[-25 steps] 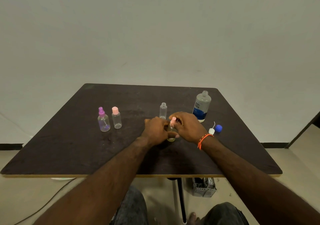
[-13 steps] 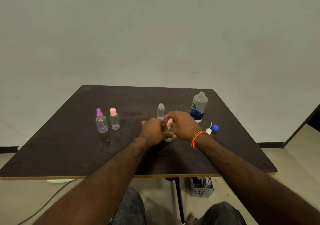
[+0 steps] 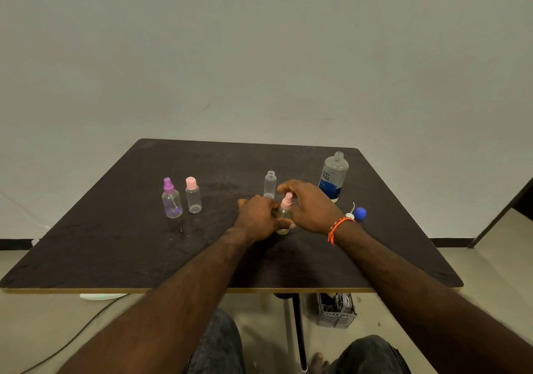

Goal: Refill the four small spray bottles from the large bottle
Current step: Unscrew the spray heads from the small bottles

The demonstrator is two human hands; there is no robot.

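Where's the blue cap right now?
In the head view the blue cap lies on the table, right of centre, just beyond the right hand's wrist, beside a small white spray top and in front of the large bottle.

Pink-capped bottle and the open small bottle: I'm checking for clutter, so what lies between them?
Head view: only bare table lies between the pink-capped bottle and the open small bottle; nothing stands there.
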